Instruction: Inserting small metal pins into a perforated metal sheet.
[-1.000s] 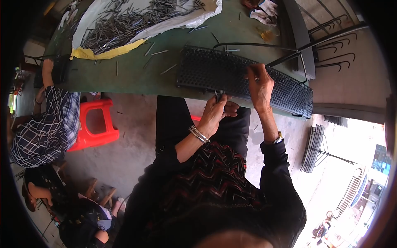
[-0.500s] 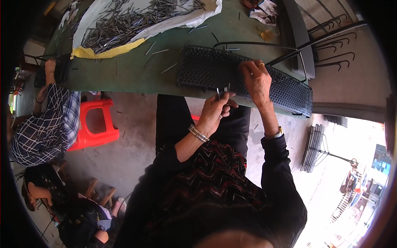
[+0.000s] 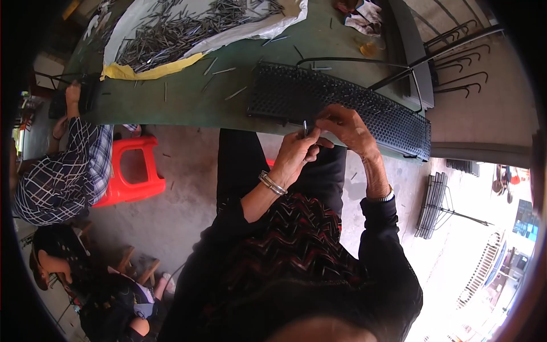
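My left hand (image 3: 292, 153) is closed in front of the table edge, with a short shiny metal pin (image 3: 305, 126) sticking up from between thumb and fingers. My right hand (image 3: 352, 131) has its thumb and fingertips pinched together right beside that pin; whatever it grips is hidden by the fingers. Behind both hands lies a long black perforated metal panel (image 3: 279, 91) with a rod frame (image 3: 353, 60), slanting along the table's front edge. Small pins stand in or on the right half of its mesh.
A white sack with a yellow edge (image 3: 122, 72) holds a heap of metal pins (image 3: 188, 37) on the green table (image 3: 171, 108). Loose pins lie nearby. Cloth gloves (image 3: 364, 20) are at the back. A red stool (image 3: 134, 171) and co-worker (image 3: 51, 182) are at left.
My right hand has come down and left from above the perforated panel to the fingertips of my left hand. My left hand stays in about the same place, still gripping metal.
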`<state>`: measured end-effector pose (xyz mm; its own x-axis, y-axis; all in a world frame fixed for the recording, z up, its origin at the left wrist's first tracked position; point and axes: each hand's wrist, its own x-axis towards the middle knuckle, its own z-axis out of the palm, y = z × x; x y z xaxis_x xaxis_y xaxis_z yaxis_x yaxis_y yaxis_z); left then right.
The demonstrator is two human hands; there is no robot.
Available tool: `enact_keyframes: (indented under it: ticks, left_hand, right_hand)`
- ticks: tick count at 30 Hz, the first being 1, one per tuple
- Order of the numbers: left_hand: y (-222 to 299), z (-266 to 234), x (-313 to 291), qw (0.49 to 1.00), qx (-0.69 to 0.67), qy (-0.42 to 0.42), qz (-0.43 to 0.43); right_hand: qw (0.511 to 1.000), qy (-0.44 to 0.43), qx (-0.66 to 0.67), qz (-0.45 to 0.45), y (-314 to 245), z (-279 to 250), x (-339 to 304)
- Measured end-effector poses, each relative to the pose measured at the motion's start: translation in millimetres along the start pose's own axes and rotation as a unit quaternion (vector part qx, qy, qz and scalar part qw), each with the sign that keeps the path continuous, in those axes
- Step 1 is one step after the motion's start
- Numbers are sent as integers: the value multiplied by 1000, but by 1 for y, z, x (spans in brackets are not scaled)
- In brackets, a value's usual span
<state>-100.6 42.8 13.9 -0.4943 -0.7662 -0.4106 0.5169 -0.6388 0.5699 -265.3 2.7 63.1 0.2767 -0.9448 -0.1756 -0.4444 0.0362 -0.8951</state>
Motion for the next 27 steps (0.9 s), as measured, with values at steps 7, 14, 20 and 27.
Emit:
enact_keyframes:
  ticks: [7, 14, 20, 27]
  left_hand:
    - [3, -5, -3, 998, 44, -42, -6]
    - [10, -7, -4, 997, 62, -33, 8]
    - [10, -8, -5, 993, 105, -21, 51]
    - [12, -6, -8, 991, 123, 0, 45]
  right_hand:
    - [995, -78, 19, 51, -4, -5, 2]
    - [999, -34, 7, 41, -8, 3, 3]
    - [999, -20, 29, 37, -9, 5, 5]
    - [996, -17, 69, 61, -7, 7, 6]
